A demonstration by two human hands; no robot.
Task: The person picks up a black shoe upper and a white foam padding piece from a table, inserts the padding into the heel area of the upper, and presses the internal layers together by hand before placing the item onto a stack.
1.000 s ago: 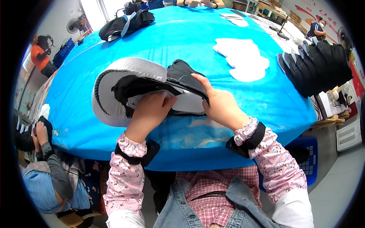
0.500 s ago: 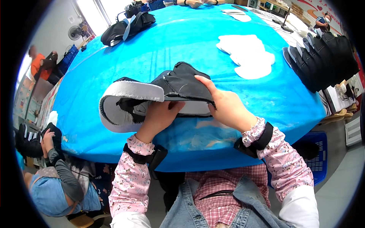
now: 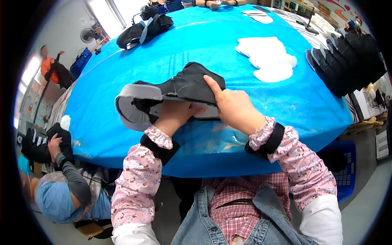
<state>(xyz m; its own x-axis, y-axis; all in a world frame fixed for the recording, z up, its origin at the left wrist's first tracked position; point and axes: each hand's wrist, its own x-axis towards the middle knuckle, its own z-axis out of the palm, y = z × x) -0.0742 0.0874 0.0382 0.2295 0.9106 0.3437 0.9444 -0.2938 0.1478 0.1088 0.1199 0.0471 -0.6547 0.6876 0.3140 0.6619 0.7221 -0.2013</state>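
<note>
A black shoe upper (image 3: 185, 87) with a light grey lining lies on its side between my hands, just over the near part of the blue-covered table. Its padded grey collar (image 3: 141, 92) curls round at the left end. My left hand (image 3: 174, 114) reaches into the opening from below; its thumb shows, while its other fingers are hidden inside. At the right end, my right hand (image 3: 237, 108) grips the upper, with the index finger stretched along the outer side and the remaining fingers tucked under or behind the edge.
A blue sheet covers the table (image 3: 163, 61). White flat pieces (image 3: 269, 59) lie beyond my right hand. Several black uppers (image 3: 353, 65) stand in a row at right; others (image 3: 147, 30) sit far left. A blue basket (image 3: 347, 167) is below right. A co-worker's hand (image 3: 54, 147) holds black uppers at left.
The upper has shifted slightly, with its collar end farther from me. My right hand has moved a little left with it. Both hands keep their hold.
</note>
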